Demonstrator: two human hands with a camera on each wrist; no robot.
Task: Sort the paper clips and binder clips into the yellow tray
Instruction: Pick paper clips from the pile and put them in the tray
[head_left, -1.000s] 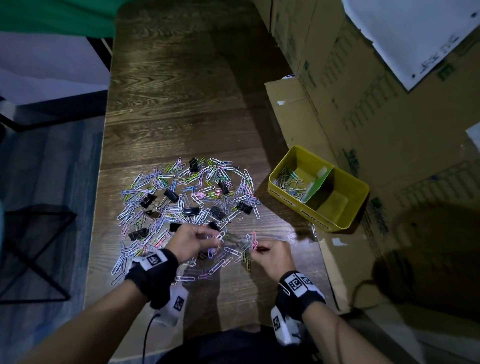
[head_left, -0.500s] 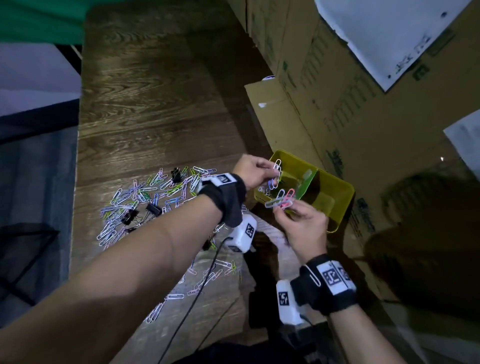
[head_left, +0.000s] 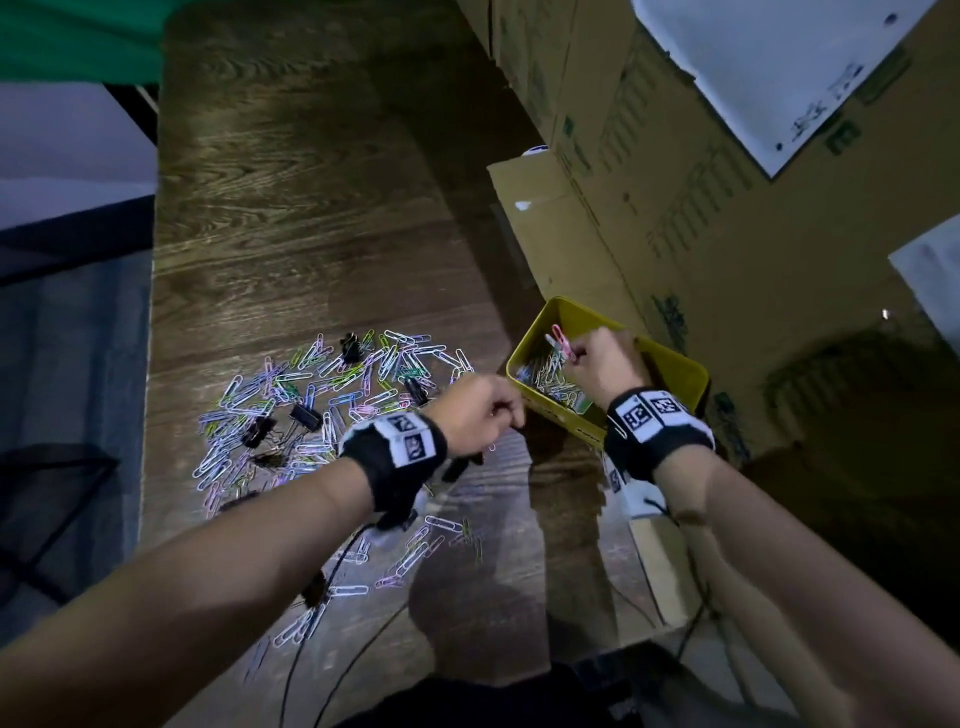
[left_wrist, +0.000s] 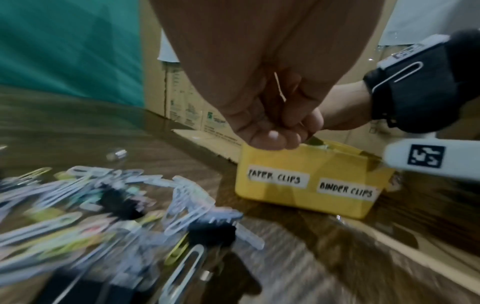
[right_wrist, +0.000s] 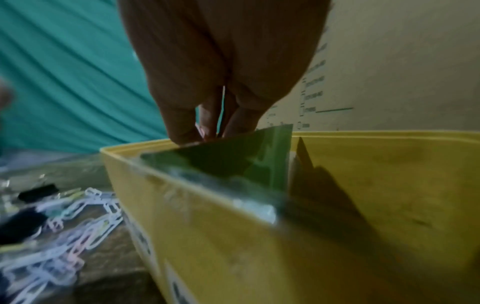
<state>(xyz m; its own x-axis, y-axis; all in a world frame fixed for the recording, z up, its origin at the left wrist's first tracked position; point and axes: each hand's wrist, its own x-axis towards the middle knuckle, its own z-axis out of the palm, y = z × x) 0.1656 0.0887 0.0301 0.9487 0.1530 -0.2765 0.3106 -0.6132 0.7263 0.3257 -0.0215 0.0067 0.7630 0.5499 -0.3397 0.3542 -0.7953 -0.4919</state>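
The yellow tray (head_left: 675, 359) stands at the table's right, its front labelled PAPER CLIPS and BINDER CLIPS (left_wrist: 298, 197). A green divider (right_wrist: 246, 156) splits it, and the left compartment holds several paper clips (head_left: 545, 371). My right hand (head_left: 597, 358) is over that compartment and pinches pink paper clips (head_left: 560, 338) in its fingertips (right_wrist: 205, 127). My left hand (head_left: 483, 410) hovers by the tray's front left corner with fingers curled (left_wrist: 270, 131); a thin clip wire (left_wrist: 280, 88) shows in its palm. The loose pile of coloured paper clips (head_left: 322, 395) and black binder clips (head_left: 306, 417) lies to the left.
Cardboard boxes (head_left: 675, 208) wall in the table's right side behind the tray. The table's left edge (head_left: 151, 364) drops to the floor. Wrist cables (head_left: 337, 597) trail over scattered clips near me. A white clip is hooked on my right wristband (left_wrist: 397, 76).
Both hands left the pile carrying clips to the tray. Since half a second ago the left hand has drawn back to the tray's front corner, and the right has moved over the paper clip compartment.
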